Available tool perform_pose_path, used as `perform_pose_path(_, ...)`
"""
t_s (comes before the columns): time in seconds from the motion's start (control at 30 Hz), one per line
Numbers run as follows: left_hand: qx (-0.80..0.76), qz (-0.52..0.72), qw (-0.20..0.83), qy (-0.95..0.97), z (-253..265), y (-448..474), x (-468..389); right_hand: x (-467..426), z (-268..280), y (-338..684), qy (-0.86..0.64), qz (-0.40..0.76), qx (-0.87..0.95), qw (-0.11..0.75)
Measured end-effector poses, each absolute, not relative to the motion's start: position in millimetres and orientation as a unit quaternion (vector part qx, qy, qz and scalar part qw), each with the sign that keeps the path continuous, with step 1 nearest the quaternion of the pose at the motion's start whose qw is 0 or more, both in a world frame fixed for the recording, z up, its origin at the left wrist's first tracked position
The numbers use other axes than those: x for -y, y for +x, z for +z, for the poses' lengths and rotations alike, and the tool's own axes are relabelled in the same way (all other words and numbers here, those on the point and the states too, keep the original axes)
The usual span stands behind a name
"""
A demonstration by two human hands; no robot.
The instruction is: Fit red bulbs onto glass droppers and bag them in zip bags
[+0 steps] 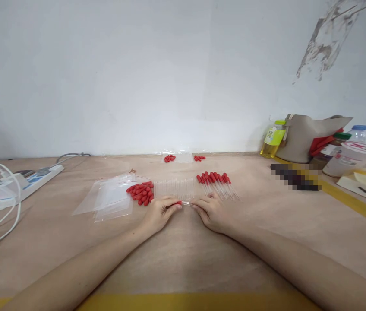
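My left hand (162, 212) pinches a red rubber bulb (178, 202) between thumb and fingers. A thin clear glass tube (187, 203) runs from that bulb to my right hand (211, 211), whose fingers are closed on it. How deep the tube sits in the bulb is hidden. Just beyond my hands lies a row of clear glass tubes (174, 188). Left of the row is a pile of red rubber bulbs (140, 192). On the right, several droppers (215, 180) lie side by side, red bulbs on their glass tubes.
Clear plastic bags (112, 196) lie left of the bulb pile. More red bulbs (169, 158) rest by the wall. A power strip (27, 188) with white cables is far left. A yellow-green bottle (272, 139), a grey bag (299, 136) and a lidded tub (348, 159) stand at right.
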State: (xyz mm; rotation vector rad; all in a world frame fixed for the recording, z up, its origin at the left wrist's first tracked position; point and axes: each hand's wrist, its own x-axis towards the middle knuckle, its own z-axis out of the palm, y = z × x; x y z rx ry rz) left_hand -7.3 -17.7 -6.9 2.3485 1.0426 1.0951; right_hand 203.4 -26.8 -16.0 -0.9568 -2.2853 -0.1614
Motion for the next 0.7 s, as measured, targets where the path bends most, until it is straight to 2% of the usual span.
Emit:
perform_pose_path(0.27,-0.293,0.335,0.022,0.895,-2.8,-12.4,20.6,20.7,-11.2,212.1,-0.297,-0.138,0.895,0.302)
perform_pose_path(0.5,-0.317,0.307,-0.032,0.897,-0.5,-11.0,24.2,27.1,-10.1,206.8,-0.317,-0.208,0.887,0.262)
perform_pose_path(0.7,-0.318,0.296,-0.04,0.9,0.9,-9.5,25.0,27.9,-13.4,202.4,-0.32,-0.164,0.892,0.274)
